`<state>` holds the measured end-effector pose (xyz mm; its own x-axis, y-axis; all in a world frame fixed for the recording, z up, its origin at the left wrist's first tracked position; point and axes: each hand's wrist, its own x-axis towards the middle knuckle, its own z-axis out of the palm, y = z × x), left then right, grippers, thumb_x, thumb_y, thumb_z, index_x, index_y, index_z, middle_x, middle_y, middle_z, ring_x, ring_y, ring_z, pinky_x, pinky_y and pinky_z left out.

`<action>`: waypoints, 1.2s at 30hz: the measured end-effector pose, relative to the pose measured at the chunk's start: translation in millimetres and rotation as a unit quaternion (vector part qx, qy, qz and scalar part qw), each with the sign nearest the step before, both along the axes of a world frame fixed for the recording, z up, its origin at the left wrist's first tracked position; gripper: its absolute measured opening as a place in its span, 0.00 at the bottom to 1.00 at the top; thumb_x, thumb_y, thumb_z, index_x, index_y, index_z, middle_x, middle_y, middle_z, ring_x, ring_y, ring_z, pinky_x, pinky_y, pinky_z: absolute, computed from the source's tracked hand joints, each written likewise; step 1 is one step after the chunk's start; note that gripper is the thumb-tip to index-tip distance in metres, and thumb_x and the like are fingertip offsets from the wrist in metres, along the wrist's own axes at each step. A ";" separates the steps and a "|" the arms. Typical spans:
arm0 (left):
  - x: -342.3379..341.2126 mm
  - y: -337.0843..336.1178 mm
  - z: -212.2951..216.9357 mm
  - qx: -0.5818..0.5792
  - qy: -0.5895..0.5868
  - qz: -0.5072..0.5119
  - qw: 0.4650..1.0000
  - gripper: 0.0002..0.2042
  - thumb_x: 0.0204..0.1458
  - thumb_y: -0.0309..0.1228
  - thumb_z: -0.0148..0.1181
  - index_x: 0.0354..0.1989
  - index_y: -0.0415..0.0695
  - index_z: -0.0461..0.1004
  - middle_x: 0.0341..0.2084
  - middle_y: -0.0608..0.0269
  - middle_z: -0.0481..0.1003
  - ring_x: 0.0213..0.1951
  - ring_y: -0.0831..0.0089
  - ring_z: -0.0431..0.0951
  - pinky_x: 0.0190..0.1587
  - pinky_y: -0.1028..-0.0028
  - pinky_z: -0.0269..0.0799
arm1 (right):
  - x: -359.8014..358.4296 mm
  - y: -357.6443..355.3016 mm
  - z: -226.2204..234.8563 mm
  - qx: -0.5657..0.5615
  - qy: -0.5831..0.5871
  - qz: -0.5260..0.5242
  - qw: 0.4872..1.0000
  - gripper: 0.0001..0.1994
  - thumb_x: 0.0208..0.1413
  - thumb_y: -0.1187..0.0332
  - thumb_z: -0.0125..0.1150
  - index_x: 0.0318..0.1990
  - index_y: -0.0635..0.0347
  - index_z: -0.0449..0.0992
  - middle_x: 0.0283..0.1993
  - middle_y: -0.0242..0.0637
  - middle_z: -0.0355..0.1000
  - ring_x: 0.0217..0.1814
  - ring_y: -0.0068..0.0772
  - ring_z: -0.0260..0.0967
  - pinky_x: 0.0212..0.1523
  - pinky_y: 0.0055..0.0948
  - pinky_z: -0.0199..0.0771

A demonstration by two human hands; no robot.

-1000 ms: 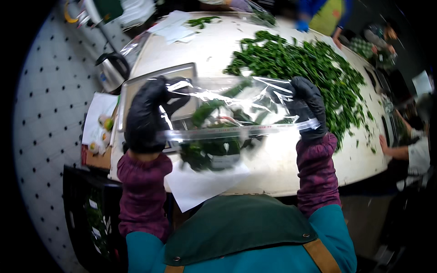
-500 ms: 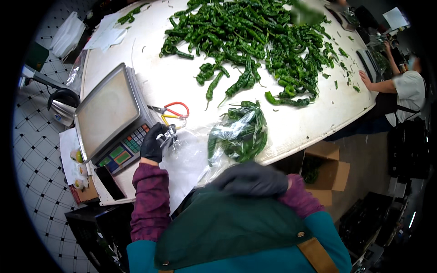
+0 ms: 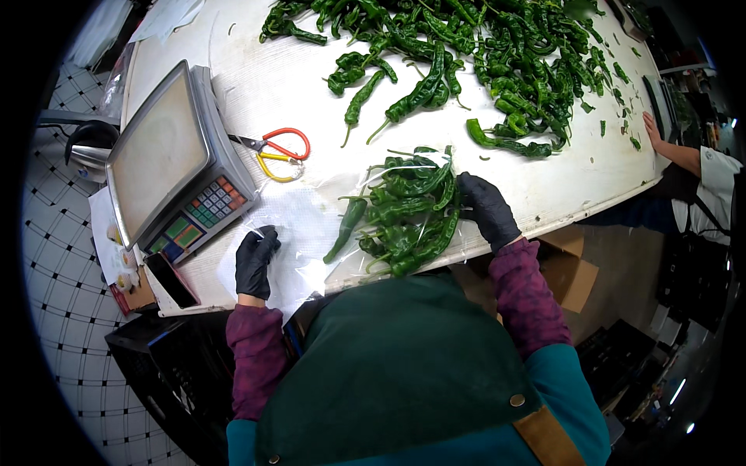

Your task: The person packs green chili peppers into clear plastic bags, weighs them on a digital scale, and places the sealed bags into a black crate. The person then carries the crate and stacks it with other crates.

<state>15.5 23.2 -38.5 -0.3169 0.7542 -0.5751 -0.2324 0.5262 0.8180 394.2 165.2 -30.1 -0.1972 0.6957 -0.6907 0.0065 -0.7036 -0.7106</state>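
Observation:
A clear plastic bag point(image 3: 307, 225) lies along the table's near edge, with long green peppers point(image 3: 408, 206) bunched in its right half. My left hand point(image 3: 256, 264), in a black glove, is closed on the bag's flattened left end. At the right end, my right hand point(image 3: 488, 210), gloved in black too, grips the plastic beside the peppers; its fingertips are partly hidden. White paper point(image 3: 284, 291) shows under the bag's left part. Just beyond lie scissors point(image 3: 276, 151) with one red and one yellow handle.
A large heap of green peppers point(image 3: 435, 31) covers the table's far side, with a few loose ones nearer. On the left stands a weighing scale point(image 3: 167, 155), a phone point(image 3: 171, 279) near its front. A co-worker's arm point(image 3: 674, 151) rests at the right edge, above a cardboard box point(image 3: 571, 276).
My left hand has moved down and nearer, stretching the crumpled bag end flat. My right hand has swung from in front of my apron to the bag's right end.

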 end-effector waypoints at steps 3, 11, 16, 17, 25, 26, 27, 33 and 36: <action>3.0 1.6 -5.3 0.032 0.037 -0.010 0.999 0.06 0.48 0.28 0.53 0.32 0.39 0.71 0.22 0.69 0.66 0.24 0.80 0.64 0.30 0.81 0.59 | 0.6 2.0 -4.8 -0.019 0.007 -0.020 1.000 0.20 0.50 0.51 0.53 0.42 0.57 0.69 0.35 0.29 0.67 0.36 0.24 0.64 0.37 0.29 0.67; -2.9 -26.5 -35.1 0.096 -0.184 0.013 0.978 0.15 0.53 0.36 0.46 0.44 0.41 0.65 0.40 0.59 0.69 0.43 0.69 0.69 0.46 0.72 0.65 | -18.1 -12.3 0.5 0.038 0.117 0.050 0.991 0.17 0.54 0.66 0.47 0.52 0.55 0.61 0.50 0.33 0.62 0.50 0.23 0.58 0.48 0.29 0.62; 24.1 -4.1 -0.7 0.027 -0.267 0.049 0.962 0.26 0.48 0.53 0.49 0.50 0.50 0.61 0.33 0.65 0.72 0.29 0.74 0.73 0.32 0.72 0.67 | -24.1 -22.7 -11.3 0.004 0.108 0.051 0.993 0.13 0.55 0.69 0.43 0.47 0.62 0.66 0.44 0.40 0.66 0.42 0.31 0.63 0.43 0.31 0.64; 28.1 -8.8 5.1 0.027 -0.222 0.033 0.974 0.25 0.46 0.51 0.53 0.50 0.51 0.61 0.33 0.64 0.71 0.30 0.73 0.73 0.30 0.73 0.67 | -21.6 -21.1 -16.9 0.021 0.084 0.046 0.995 0.12 0.55 0.70 0.42 0.42 0.61 0.70 0.40 0.40 0.68 0.39 0.30 0.65 0.39 0.32 0.66; 52.9 -3.3 14.1 0.091 0.037 0.010 0.995 0.11 0.48 0.34 0.51 0.26 0.36 0.66 0.14 0.60 0.67 0.15 0.74 0.69 0.18 0.73 0.64 | -36.0 -16.8 22.4 0.038 0.007 0.084 0.996 0.08 0.49 0.66 0.55 0.32 0.62 0.71 0.26 0.30 0.65 0.27 0.17 0.59 0.26 0.14 0.57; 52.3 -1.0 17.1 0.103 0.051 0.013 0.993 0.11 0.47 0.33 0.51 0.23 0.36 0.67 0.13 0.60 0.67 0.13 0.73 0.68 0.17 0.72 0.64 | -43.8 -23.0 37.5 0.035 0.028 0.081 0.996 0.09 0.49 0.66 0.55 0.34 0.63 0.71 0.29 0.32 0.67 0.29 0.17 0.61 0.26 0.14 0.58; 55.1 0.2 9.3 0.121 -0.022 0.058 0.991 0.11 0.46 0.34 0.53 0.21 0.37 0.66 0.12 0.61 0.67 0.13 0.74 0.67 0.17 0.73 0.63 | -8.9 -3.3 7.6 0.026 0.023 0.124 0.992 0.14 0.49 0.67 0.55 0.40 0.66 0.70 0.37 0.38 0.69 0.36 0.21 0.64 0.30 0.19 0.63; 51.6 5.2 14.6 0.089 -0.009 0.011 0.996 0.13 0.48 0.37 0.52 0.22 0.39 0.65 0.13 0.65 0.63 0.14 0.77 0.64 0.17 0.77 0.62 | 18.4 15.3 -37.0 0.106 0.100 0.080 0.986 0.13 0.49 0.69 0.53 0.42 0.65 0.68 0.39 0.38 0.67 0.43 0.28 0.62 0.43 0.28 0.62; 50.8 7.8 -12.3 0.179 0.038 0.014 0.983 0.09 0.47 0.32 0.50 0.21 0.38 0.68 0.14 0.61 0.66 0.15 0.72 0.67 0.19 0.71 0.64 | 27.4 2.6 -55.8 0.489 -0.081 0.263 0.827 0.12 0.45 0.75 0.51 0.40 0.63 0.68 0.39 0.39 0.67 0.45 0.32 0.62 0.48 0.31 0.61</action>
